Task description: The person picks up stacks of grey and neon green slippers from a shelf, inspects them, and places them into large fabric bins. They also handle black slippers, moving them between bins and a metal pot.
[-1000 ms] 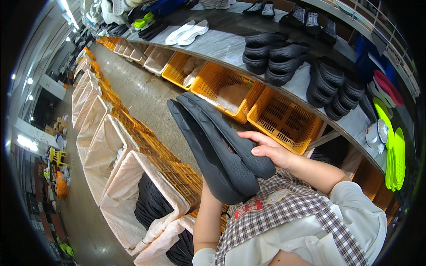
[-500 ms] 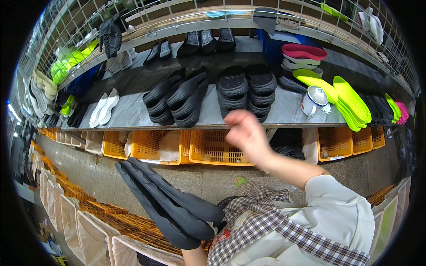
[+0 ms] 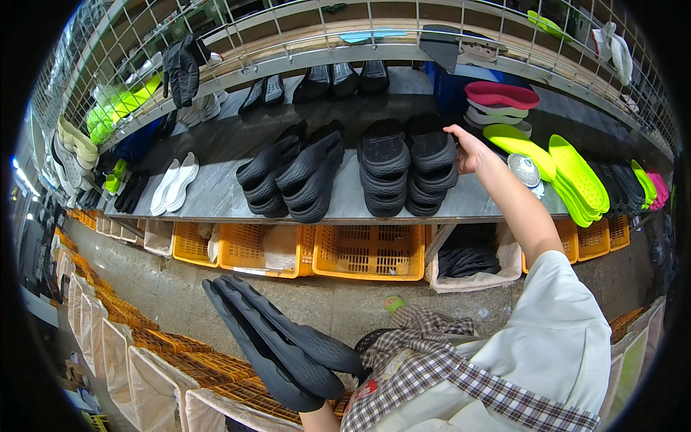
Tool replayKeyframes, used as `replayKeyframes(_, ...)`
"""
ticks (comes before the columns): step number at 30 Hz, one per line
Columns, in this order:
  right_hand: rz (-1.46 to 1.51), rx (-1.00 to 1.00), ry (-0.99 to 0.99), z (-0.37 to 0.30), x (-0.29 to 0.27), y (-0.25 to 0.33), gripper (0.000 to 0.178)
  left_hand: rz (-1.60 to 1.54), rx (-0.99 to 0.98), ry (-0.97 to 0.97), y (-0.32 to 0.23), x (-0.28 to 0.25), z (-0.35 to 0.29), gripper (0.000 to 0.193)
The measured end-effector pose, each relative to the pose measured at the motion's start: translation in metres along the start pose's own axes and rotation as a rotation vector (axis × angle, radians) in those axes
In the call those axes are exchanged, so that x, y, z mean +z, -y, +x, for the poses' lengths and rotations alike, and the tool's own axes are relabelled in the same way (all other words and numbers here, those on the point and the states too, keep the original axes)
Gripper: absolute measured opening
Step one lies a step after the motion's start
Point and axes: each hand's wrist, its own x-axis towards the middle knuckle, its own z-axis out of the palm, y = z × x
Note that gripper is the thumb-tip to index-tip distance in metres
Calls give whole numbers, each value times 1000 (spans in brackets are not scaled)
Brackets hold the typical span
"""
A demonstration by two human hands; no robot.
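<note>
My left hand, mostly hidden beneath them, holds several dark grey-black shoe soles [image 3: 277,338], fanned together and slanting up to the left. On the grey bench, my right hand [image 3: 469,153] is at the right edge of a paired stack of black soles [image 3: 430,162]. Its fingers are apart, with the fingertips at the upper sole's rim, seemingly touching it. The other half of that pair, a matching black stack [image 3: 384,165], stands just left. Farther left, two more stacks of black soles [image 3: 309,176] lean at a slant.
White soles [image 3: 175,183] lie at the bench's left. To the right are a white mug [image 3: 524,171], neon-yellow soles [image 3: 578,180] and a red sole [image 3: 502,94] on paler ones. Orange crates [image 3: 368,252] stand below the bench. Wire mesh [image 3: 288,36] runs along the back.
My right hand has moved right and away from me, from the bench's front edge to the right side of the black stack. The left hand's soles have shifted only slightly.
</note>
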Motion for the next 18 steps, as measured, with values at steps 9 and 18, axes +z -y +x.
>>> replayKeyframes(9, 23, -451, 86, -106, -56, -31, 30, 151, 24, 8, -7, -13, -1, 47)
replayKeyframes(18, -568, -329, 577, -188, 76, -148, 93, -145, -29, 268, -39, 0, -34, 51)
